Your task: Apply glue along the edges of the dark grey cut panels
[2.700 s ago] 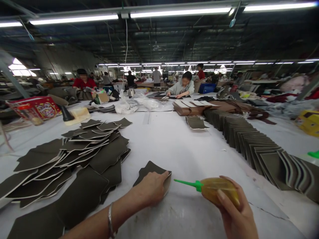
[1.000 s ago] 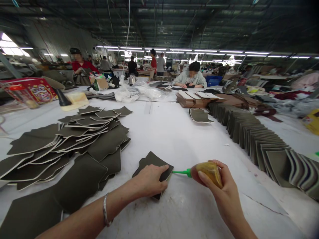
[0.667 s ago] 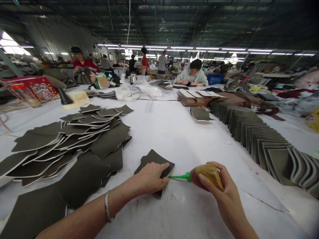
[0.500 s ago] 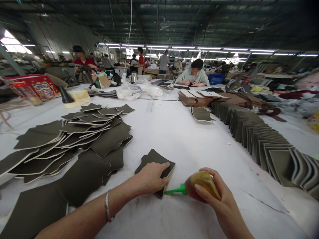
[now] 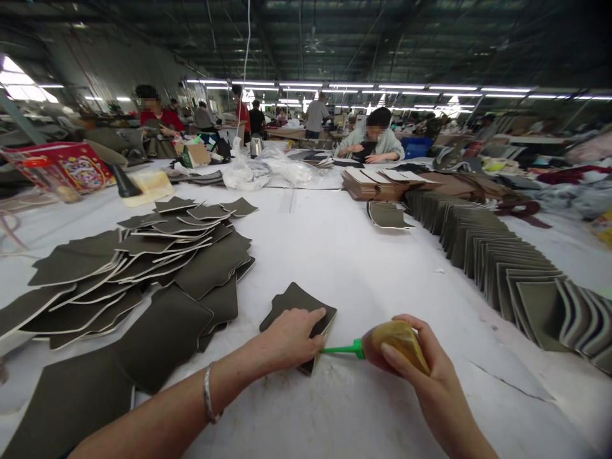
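My left hand [image 5: 294, 338] rests on a dark olive leather-like piece [image 5: 291, 298] with a pale edge, pressing it to the white table. Its index finger is stretched and its thumb spread towards the piece's right edge; the other fingers are partly hidden. Wrapped around a squeeze bottle [image 5: 394, 344] of amber liquid is my right hand [image 5: 433, 363]. The bottle lies tilted almost level, its thin green nozzle [image 5: 342, 349] pointing left. The nozzle's tip is at the piece's right edge, close to my left thumb; whether it touches cannot be made out.
Loose olive pieces [image 5: 157, 331] overlap on the left. A long row of similar pieces [image 5: 497, 261] stands along the right, near a brown stack [image 5: 377, 188]. Further back are clear plastic bags [image 5: 287, 169], a black-handled brush [image 5: 127, 185] and a seated co-worker [image 5: 368, 143].
The bottle and my right hand have shifted slightly right and up, bringing the nozzle tip further up the piece's right edge. My left hand stays on the piece. The co-worker's hands have moved apart.
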`<state>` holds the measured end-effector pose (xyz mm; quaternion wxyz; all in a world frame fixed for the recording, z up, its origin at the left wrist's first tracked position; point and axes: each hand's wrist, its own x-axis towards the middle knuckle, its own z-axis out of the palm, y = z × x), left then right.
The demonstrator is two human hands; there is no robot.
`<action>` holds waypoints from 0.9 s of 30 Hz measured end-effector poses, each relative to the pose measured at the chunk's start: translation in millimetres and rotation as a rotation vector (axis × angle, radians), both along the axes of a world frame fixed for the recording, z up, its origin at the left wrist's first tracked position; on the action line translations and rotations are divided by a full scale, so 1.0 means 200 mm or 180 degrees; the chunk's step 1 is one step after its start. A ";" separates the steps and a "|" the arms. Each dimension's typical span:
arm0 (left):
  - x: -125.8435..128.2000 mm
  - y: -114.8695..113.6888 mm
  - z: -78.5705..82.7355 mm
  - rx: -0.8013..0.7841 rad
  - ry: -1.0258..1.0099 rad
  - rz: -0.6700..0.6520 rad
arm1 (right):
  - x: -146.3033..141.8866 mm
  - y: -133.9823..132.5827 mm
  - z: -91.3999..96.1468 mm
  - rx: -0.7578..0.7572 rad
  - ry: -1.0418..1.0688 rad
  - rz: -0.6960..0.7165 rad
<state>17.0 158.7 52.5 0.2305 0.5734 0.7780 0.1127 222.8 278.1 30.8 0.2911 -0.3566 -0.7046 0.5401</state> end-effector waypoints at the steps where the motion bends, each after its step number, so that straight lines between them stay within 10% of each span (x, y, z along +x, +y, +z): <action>1: 0.00 0.00 0.00 0.0010 -0.0005 -0.0007 | 0.00 0.00 0.00 -0.0120 0.0003 0.0103; 27: -0.01 0.00 -0.01 0.0041 -0.0223 0.0019 | 0.00 0.13 -0.03 -0.0100 0.0097 0.0356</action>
